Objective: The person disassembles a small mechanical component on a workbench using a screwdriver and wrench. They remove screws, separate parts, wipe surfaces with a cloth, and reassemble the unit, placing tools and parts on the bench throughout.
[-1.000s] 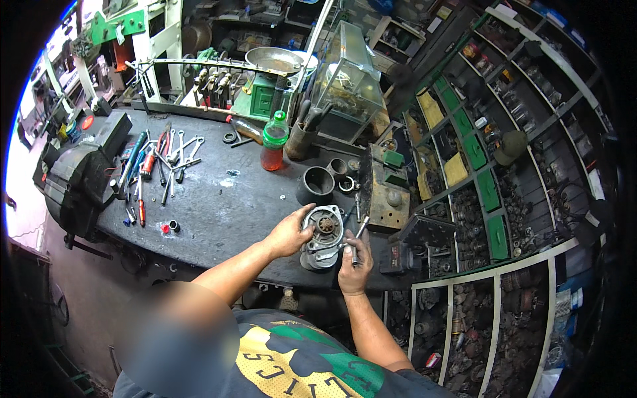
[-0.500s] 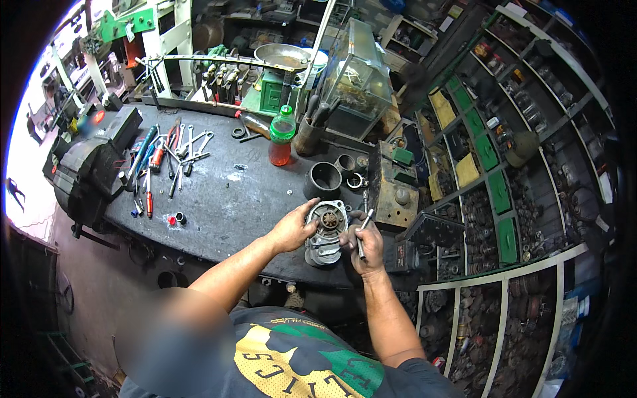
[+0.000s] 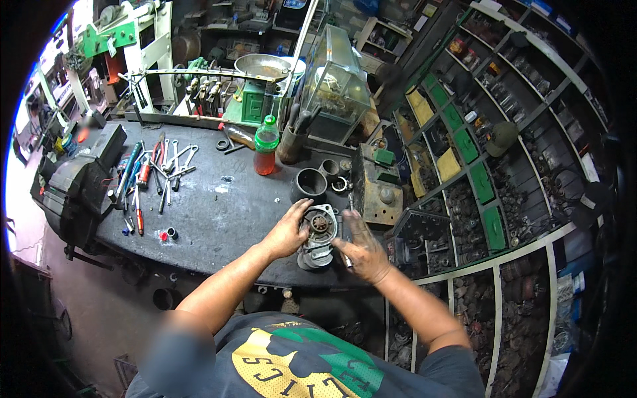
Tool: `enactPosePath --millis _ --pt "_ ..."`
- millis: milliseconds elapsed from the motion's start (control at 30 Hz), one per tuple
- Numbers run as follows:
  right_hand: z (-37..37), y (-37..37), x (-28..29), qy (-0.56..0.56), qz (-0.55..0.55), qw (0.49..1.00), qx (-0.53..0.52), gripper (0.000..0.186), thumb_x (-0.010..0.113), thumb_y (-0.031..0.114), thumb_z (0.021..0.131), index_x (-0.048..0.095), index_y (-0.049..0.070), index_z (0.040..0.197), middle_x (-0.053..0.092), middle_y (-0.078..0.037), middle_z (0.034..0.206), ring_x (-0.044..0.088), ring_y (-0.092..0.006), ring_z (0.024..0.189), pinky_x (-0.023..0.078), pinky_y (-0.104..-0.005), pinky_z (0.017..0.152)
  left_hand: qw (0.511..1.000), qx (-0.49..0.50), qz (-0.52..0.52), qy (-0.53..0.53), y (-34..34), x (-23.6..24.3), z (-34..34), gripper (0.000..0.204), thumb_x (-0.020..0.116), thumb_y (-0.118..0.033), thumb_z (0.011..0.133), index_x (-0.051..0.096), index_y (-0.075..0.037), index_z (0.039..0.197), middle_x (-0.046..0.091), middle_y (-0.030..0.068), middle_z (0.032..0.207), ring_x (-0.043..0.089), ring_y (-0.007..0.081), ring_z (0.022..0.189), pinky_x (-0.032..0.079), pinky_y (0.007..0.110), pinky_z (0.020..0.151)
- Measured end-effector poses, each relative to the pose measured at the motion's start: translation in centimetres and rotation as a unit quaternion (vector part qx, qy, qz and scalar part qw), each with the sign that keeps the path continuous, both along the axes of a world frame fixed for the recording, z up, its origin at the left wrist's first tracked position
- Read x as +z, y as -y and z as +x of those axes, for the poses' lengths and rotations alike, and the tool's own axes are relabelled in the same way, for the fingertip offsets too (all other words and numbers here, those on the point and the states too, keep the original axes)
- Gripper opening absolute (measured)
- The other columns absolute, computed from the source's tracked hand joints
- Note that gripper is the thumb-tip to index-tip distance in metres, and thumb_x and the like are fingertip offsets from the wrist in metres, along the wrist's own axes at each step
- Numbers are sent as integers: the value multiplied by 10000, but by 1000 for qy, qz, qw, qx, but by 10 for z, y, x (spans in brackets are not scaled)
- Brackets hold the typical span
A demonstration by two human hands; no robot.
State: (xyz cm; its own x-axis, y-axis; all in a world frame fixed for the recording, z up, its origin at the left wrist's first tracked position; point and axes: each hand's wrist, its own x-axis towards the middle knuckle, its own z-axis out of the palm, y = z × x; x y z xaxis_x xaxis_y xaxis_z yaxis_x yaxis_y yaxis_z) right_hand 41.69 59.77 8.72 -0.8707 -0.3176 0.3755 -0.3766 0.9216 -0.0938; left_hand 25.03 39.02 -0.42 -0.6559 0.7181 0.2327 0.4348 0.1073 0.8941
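My left hand (image 3: pixel 288 229) grips the left side of a metal housing (image 3: pixel 320 245), which stands on the dark workbench (image 3: pixel 225 245) with a toothed part (image 3: pixel 322 223) in its round opening. Beside the housing, on the right, my right hand (image 3: pixel 361 249) has its fingers stretched out and slightly smeared, the thumb near the housing. A slim metal tool (image 3: pixel 348 261) shows partly under that hand; whether it rests on the bench or against the palm I cannot tell. Just beyond the housing stands a dark hollow cylinder (image 3: pixel 309 184).
A vise (image 3: pixel 70 192) sits at the left, near scattered wrenches and screwdrivers (image 3: pixel 166 172). Behind are a green-capped bottle (image 3: pixel 265 149), a glass case (image 3: pixel 332 93) and small rings (image 3: pixel 340 184). A metal box (image 3: pixel 378 199) and parts shelves (image 3: pixel 478 159) line the right.
My right hand has turned and its fingers have straightened from their grip on the metal tool, which is now mostly hidden. My left hand stays on the housing.
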Motion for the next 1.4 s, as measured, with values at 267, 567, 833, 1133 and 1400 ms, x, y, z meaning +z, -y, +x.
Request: enactPosePath --millis 267,567,833,1133,1400 --pt "-17 38 -67 -40 -854 515 -57 338 580 327 1171 658 14 1268 576 -18 727 600 -157 692 545 -362 767 954 -130 -86 -255 -13 38 4 537 705 -87 806 737 -143 1339 622 159 1482 435 386 1578 280 653 1328" --pt "13 -55 -130 221 -336 824 -398 341 719 285 1053 715 -6 1230 784 -231 982 779 -390 839 616 -479 797 873 -206 -133 -422 -48 65 13 286 799 -353 889 852 -219 1137 650 137 1398 609 345 1351 471 526 1163" --pt "15 -58 -172 82 -217 860 -454 595 803 171 947 596 -12 1475 700 -305 1355 670 -484 1264 524 -589 1077 844 -173 -242 -446 -61 66 24 239 803 -337 899 826 -199 1092 667 55 1424 631 299 1295 525 483 1070" --pt "28 4 -150 173 -452 866 -125 1063 948 386 822 407 -48 1627 538 -307 1592 519 -434 1509 420 -490 1263 852 -173 -174 -463 -60 57 24 451 772 -294 918 753 -200 1358 797 10 1143 695 237 1203 524 468 1061" --pt "14 36 -154 122 -371 893 -225 1060 987 481 755 486 -17 1545 644 -277 1437 652 -471 1297 559 -531 1072 847 -186 -181 -464 -64 62 26 493 762 -293 908 734 -161 1382 780 34 1162 715 241 1133 519 445 1003"
